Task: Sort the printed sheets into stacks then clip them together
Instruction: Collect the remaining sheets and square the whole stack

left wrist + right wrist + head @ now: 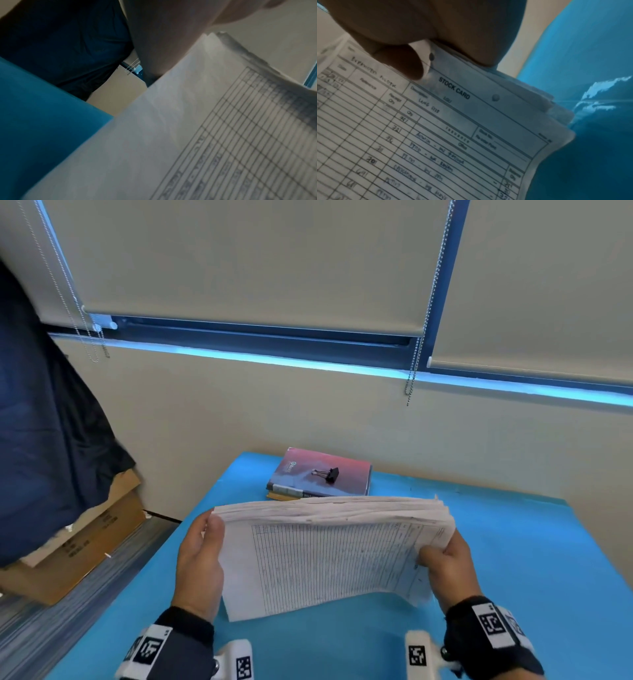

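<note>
A thick stack of printed sheets [329, 556] with ruled tables is held tilted above the blue table [513, 559], its far edge raised. My left hand [200, 556] grips its left side, thumb on top. My right hand [445, 559] grips its right side, thumb pressing the top sheet. In the right wrist view the top sheet [436, 128] reads "STOCK CARD" and my thumb [402, 63] presses near its punched edge. The left wrist view shows the stack [188, 135] from below my left hand [171, 33]. A black binder clip [327, 474] lies on a book behind the stack.
The reddish book [318, 474] lies on top of another book at the table's far edge by the wall. Cardboard boxes [75, 553] and dark cloth [41, 422] stand to the left of the table. Blind cords [416, 361] hang on the wall.
</note>
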